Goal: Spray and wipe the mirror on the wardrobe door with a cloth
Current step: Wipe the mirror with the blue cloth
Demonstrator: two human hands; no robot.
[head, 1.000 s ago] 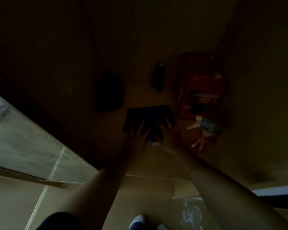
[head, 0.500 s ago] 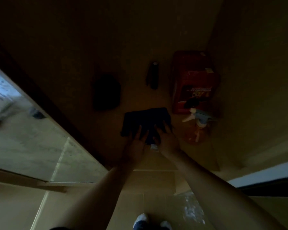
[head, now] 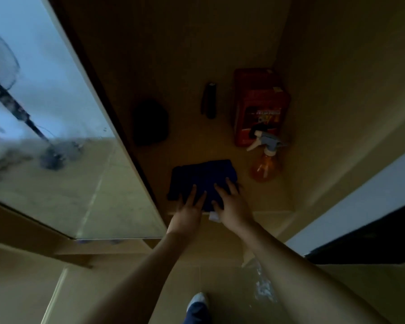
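While dim light fills a wardrobe compartment, a person's two bare hands rest on a folded dark blue cloth (head: 200,177) lying on the wooden shelf (head: 192,66). With straight, spread fingers, the left hand (head: 188,210) lies flat on the cloth's near left part, and the right hand (head: 233,205) lies the same way on its near right edge; neither hand curls around the fabric. A small white tag (head: 215,216) shows at the cloth's near edge, between the two wrists. Just right of the cloth stands an orange spray bottle (head: 264,163) with a pale trigger head, apart from both hands. Behind the bottle and touching it in this view is a red box (head: 260,106). Farther back on the shelf lie a slim dark cylinder (head: 209,100) and a rounded black object (head: 151,122), both too dark to identify. At left, the open wardrobe door (head: 117,118) carries the mirror (head: 45,94), whose streaked glass reflects a standing fan and pale floor tiles. Below the arms, a shoe (head: 198,300) rests on the tiled floor (head: 115,300).
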